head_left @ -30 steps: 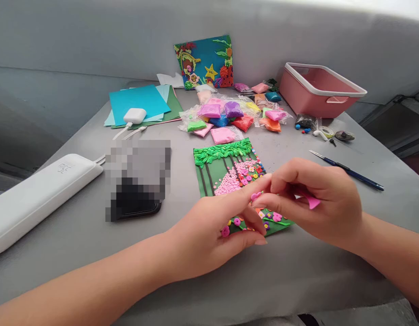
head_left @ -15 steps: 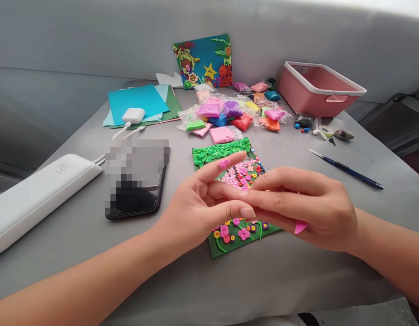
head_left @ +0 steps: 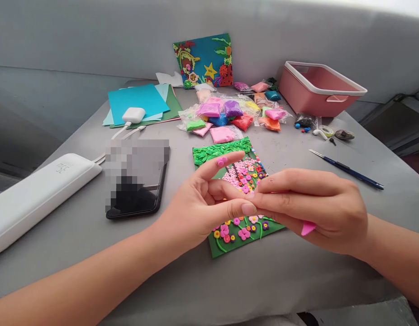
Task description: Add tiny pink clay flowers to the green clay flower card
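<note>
My left hand point(head_left: 209, 199) is over the flower picture, its index finger stretched out with small pink clay pieces point(head_left: 222, 161) stuck on it. Its thumb and middle finger close in a pinch against the fingertips of my right hand point(head_left: 314, 203); what lies between the tips is hidden. A lump of pink clay point(head_left: 307, 227) pokes out from under the curled fingers of my right hand. Below both hands lies the green card point(head_left: 218, 249) with clay leaves along its top and pink, yellow and purple clay flowers, partly covered by the hands.
Bags of coloured clay point(head_left: 223, 134) are heaped behind the card. A craft knife point(head_left: 348, 169) and a pink basket point(head_left: 318, 88) are at right. At left are a phone point(head_left: 135, 199), a power bank point(head_left: 43, 197) and coloured sheets point(head_left: 135, 102). An underwater clay picture point(head_left: 202, 61) leans behind.
My right hand has shifted slightly right, and the pink lump under its fingers with it. My left index finger has tilted a little; the fingertips of both hands still meet.
</note>
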`<control>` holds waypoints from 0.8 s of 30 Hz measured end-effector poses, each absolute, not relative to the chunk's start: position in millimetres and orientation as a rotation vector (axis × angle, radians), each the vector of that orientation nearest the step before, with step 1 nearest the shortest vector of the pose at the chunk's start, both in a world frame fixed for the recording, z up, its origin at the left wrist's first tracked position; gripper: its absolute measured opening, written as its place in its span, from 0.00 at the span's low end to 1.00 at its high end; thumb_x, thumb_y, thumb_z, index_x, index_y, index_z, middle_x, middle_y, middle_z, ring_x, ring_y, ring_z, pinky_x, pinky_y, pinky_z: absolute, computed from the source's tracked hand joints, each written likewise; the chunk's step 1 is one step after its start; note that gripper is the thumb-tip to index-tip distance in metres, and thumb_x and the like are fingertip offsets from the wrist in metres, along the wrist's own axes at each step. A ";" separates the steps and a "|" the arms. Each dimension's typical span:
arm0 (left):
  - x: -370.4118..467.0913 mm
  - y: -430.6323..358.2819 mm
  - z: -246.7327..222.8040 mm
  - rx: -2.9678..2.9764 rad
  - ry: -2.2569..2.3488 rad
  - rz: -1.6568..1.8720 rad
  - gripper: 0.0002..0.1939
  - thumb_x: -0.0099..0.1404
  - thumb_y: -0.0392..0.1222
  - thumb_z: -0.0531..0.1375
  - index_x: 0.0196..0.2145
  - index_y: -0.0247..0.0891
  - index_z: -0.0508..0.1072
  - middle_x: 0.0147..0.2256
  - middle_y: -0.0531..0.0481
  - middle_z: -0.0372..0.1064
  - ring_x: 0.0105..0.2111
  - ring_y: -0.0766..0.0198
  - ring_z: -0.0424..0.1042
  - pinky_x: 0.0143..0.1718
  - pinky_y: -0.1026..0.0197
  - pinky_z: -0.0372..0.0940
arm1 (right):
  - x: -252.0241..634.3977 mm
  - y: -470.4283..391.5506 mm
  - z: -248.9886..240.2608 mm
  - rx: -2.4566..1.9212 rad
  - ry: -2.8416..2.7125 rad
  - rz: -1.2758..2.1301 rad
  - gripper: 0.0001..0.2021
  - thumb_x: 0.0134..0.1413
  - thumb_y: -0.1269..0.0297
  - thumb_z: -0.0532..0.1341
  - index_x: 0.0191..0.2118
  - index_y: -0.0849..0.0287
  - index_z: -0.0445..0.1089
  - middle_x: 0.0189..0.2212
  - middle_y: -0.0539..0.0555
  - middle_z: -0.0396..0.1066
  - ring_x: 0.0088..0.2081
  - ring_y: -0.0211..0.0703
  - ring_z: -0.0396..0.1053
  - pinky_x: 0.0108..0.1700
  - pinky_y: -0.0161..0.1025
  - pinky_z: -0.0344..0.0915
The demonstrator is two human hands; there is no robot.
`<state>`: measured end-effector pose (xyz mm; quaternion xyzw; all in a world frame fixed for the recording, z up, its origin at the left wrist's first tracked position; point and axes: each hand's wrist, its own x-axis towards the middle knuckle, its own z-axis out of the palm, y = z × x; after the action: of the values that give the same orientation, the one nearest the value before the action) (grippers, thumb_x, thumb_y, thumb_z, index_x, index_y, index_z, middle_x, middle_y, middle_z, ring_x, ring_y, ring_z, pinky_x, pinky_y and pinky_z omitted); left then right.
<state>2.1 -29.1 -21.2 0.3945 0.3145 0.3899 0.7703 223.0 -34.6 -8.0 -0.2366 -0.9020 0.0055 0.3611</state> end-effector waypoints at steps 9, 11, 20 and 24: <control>1.7 -28.9 -20.1 0.907 0.739 0.913 0.27 0.55 0.29 0.75 0.49 0.47 0.75 0.26 0.59 0.79 0.28 0.73 0.76 0.34 0.73 0.72 | 221.2 -30.9 0.7 -0.634 -2.256 0.067 0.09 0.61 0.80 0.65 0.42 0.60 0.76 0.37 0.55 0.76 0.35 0.34 0.75 0.37 0.32 0.75; 1.8 -27.6 -22.5 0.900 0.771 0.929 0.21 0.59 0.36 0.75 0.49 0.48 0.76 0.28 0.59 0.79 0.31 0.72 0.77 0.37 0.72 0.73 | 218.9 -27.2 1.7 -0.663 -2.174 0.086 0.05 0.62 0.78 0.65 0.39 0.63 0.75 0.35 0.56 0.75 0.35 0.35 0.73 0.37 0.33 0.74; 2.0 -25.8 -25.8 0.891 0.825 0.887 0.19 0.58 0.37 0.76 0.46 0.44 0.79 0.31 0.56 0.80 0.35 0.70 0.78 0.41 0.68 0.72 | 219.1 -24.1 4.4 -0.696 -2.161 0.248 0.04 0.63 0.71 0.66 0.35 0.60 0.76 0.28 0.50 0.76 0.29 0.33 0.72 0.31 0.32 0.71; 2.8 -26.2 -22.7 0.863 0.808 0.879 0.26 0.50 0.30 0.77 0.46 0.42 0.78 0.31 0.55 0.81 0.34 0.66 0.78 0.40 0.65 0.73 | 219.7 -26.0 3.0 -0.686 -2.164 0.191 0.03 0.60 0.73 0.69 0.38 0.59 0.78 0.33 0.52 0.78 0.30 0.33 0.75 0.30 0.30 0.72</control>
<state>2.8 -26.2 -22.7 0.3936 0.3685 0.4010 0.7406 219.7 -26.0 3.0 -0.2733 -0.8628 0.0760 0.4185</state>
